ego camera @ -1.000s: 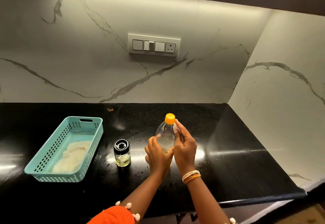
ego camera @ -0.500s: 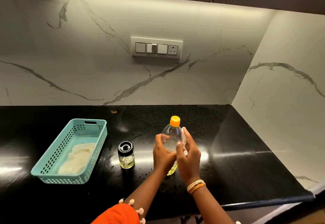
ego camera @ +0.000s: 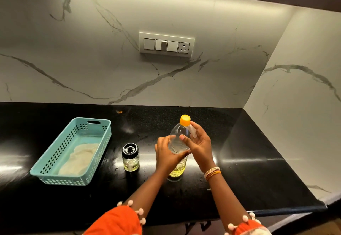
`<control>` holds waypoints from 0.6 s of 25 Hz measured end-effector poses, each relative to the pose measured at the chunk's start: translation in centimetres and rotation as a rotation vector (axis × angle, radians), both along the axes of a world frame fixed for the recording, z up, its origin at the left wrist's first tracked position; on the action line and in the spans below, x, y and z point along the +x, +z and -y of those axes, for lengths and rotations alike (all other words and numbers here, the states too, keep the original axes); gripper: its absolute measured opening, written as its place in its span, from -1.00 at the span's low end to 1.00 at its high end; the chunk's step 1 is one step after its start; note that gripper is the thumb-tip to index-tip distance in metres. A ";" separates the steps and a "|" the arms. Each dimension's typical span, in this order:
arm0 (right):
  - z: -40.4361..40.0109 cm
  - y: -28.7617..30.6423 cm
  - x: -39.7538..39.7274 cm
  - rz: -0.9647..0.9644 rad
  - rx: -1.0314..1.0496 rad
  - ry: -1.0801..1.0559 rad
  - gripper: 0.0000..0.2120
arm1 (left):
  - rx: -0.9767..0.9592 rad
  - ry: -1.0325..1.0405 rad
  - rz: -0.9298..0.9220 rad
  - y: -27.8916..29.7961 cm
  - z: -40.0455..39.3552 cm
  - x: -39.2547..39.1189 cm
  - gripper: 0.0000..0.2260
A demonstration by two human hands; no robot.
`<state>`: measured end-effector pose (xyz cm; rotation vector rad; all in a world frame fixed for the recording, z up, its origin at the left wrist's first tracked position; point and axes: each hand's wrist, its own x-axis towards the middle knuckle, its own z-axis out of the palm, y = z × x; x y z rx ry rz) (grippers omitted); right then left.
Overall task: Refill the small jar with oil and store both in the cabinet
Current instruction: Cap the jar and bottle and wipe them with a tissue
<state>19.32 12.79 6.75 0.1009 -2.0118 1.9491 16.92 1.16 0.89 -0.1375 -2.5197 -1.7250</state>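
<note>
Left hand (ego camera: 167, 156) grip wraps the oil bottle (ego camera: 178, 143) mid-body; right hand (ego camera: 198, 141) cups its shoulder, fingers half-curled on it just below the orange cap (ego camera: 185, 120). Bottle upright on black surface (ego camera: 239, 161), long axis vertical, cap still on. Small jar (ego camera: 130, 157), lid on, stands just left of left hand, so nearer that one. No readable label/brand on either.

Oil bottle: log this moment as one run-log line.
oil bottle: upright on counter, cap on | left hand: grips bottle | right hand: grips bottle | small jar: lidded, untouched
</note>
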 end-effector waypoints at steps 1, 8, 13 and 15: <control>-0.5 0.4 -0.2 0.017 -0.022 0.034 -0.51 | -0.026 -0.064 0.020 0.4 0.3 -0.9 -0.45; 1.6 -2.1 2.4 0.036 -0.161 -0.343 -0.68 | 0.108 -0.138 0.088 0.1 0.3 -2.1 -0.43; 3.6 -1.2 3.0 -0.056 -0.130 -0.518 -0.78 | 0.090 -0.096 0.043 0.1 -0.2 -1.3 -0.45; 4.3 0.0 2.4 -0.197 0.036 -0.514 -0.81 | 0.091 -0.117 0.027 0.0 -0.4 -1.0 -0.42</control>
